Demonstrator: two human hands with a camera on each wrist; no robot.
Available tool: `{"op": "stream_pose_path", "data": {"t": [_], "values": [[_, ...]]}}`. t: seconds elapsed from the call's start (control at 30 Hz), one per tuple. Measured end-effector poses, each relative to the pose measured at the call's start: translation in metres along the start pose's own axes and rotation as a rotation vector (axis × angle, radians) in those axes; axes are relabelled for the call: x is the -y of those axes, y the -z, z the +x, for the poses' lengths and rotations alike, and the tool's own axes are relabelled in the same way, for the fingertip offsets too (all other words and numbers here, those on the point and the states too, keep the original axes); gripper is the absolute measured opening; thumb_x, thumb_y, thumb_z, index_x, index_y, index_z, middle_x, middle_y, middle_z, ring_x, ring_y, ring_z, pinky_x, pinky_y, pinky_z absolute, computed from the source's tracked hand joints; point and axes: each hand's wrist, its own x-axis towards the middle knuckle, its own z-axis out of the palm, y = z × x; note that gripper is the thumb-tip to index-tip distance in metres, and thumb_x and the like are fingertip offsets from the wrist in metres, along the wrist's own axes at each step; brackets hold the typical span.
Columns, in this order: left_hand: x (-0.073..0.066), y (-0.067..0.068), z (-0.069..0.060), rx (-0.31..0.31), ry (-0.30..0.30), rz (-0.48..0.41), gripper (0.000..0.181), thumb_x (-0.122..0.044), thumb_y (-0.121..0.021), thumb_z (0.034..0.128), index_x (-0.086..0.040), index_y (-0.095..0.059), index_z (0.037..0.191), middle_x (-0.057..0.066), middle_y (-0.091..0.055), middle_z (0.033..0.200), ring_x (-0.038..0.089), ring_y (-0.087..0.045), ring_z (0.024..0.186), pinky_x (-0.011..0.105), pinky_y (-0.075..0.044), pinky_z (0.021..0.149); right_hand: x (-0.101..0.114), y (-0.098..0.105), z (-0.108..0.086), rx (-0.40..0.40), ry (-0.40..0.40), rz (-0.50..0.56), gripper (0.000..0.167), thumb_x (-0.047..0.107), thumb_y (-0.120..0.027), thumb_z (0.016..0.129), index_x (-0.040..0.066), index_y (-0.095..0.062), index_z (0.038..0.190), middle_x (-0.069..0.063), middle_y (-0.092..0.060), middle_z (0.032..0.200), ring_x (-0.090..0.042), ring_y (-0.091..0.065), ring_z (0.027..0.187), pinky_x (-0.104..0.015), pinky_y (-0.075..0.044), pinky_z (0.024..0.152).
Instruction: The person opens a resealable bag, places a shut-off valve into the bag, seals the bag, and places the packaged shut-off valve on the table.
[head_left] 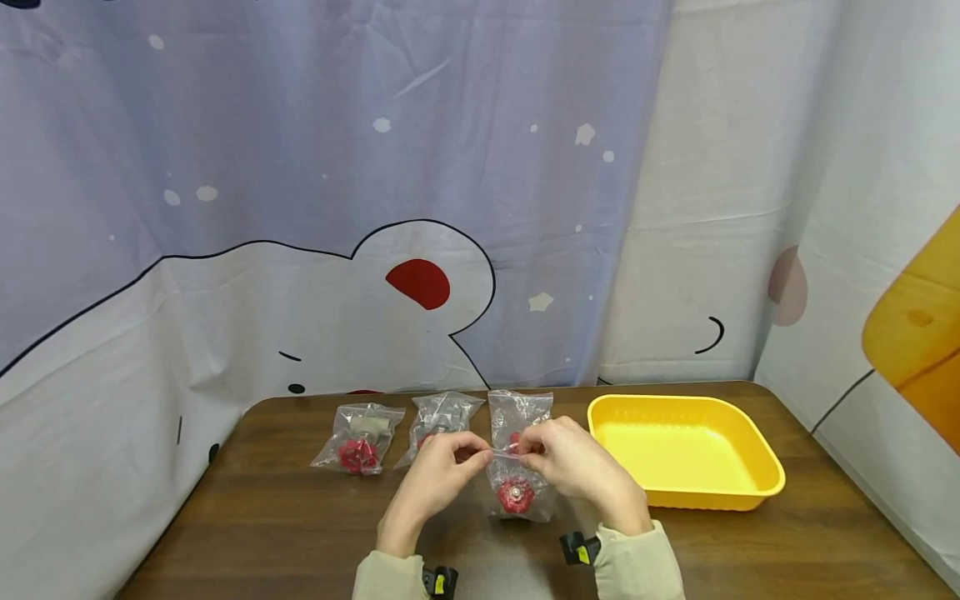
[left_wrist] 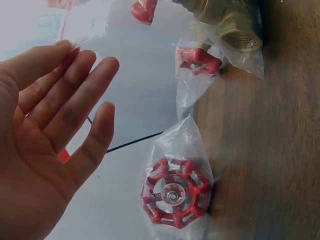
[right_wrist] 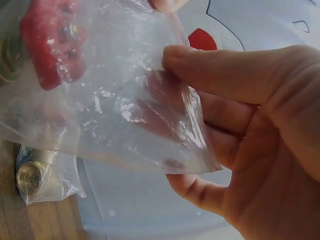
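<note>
A clear zip bag (head_left: pixel 510 468) with a red handwheel (head_left: pixel 516 495) and a brass valve body inside is held by its top edge. My left hand (head_left: pixel 442 473) pinches that edge at the left between thumb and index finger, its other fingers fairly straight in the left wrist view. At the right part of the edge, my right hand (head_left: pixel 573 462) grips the plastic, with the thumb (right_wrist: pixel 215 70) in front and fingers behind. In the right wrist view the handwheel (right_wrist: pixel 54 45) shows through the plastic, and the brass is partly cut off.
Another bagged valve (head_left: pixel 519 410) lies just behind the hands. Two more, a middle bag (head_left: pixel 447 410) and a left bag (head_left: pixel 367 429), lie to the left. A yellow tray (head_left: pixel 716 500) stands at the right on the wooden table (head_left: pixel 277 517). A printed curtain (head_left: pixel 315 167) hangs behind.
</note>
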Motion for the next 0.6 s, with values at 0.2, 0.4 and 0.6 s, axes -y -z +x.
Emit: {"op": "stream_pose_path", "data": {"t": [0.2, 0.4, 0.6], "values": [[0.0001, 0.0015, -0.0004, -0.017, 0.001, -0.009, 0.009, -0.024, -0.066, 0.0948, -0.018, -0.073, 0.093, -0.011, -0.068, 0.088, 0.006, -0.061, 0.078, 0.027, -0.05, 0.067, -0.0002, 0.0023, 0.0006, -0.023, 0.011, 0.002, 0.014, 0.006, -0.075, 0.085, 0.015, -0.067, 0.077, 0.012, -0.06, 0.071, -0.003, -0.051, 0.063, -0.024, -0.046, 0.06], [0.0007, 0.0026, -0.0006, -0.018, 0.004, -0.011, 0.01, -0.024, -0.066, 0.0949, -0.018, -0.073, 0.094, -0.011, -0.068, 0.087, 0.007, -0.061, 0.078, 0.027, -0.05, 0.067, -0.0041, 0.0053, -0.0007, -0.014, 0.006, 0.02, 0.013, 0.005, -0.075, 0.082, 0.014, -0.067, 0.079, 0.013, -0.06, 0.074, -0.004, -0.053, 0.067, -0.025, -0.048, 0.065], [0.0009, 0.003, -0.0013, -0.017, 0.007, -0.021, 0.009, -0.024, -0.066, 0.095, -0.018, -0.073, 0.094, -0.011, -0.068, 0.086, 0.007, -0.061, 0.076, 0.027, -0.05, 0.065, -0.0057, 0.005, -0.0017, -0.017, 0.009, 0.039, 0.016, 0.001, -0.075, 0.082, 0.014, -0.067, 0.076, 0.012, -0.06, 0.073, -0.004, -0.054, 0.067, -0.026, -0.048, 0.064]]}}
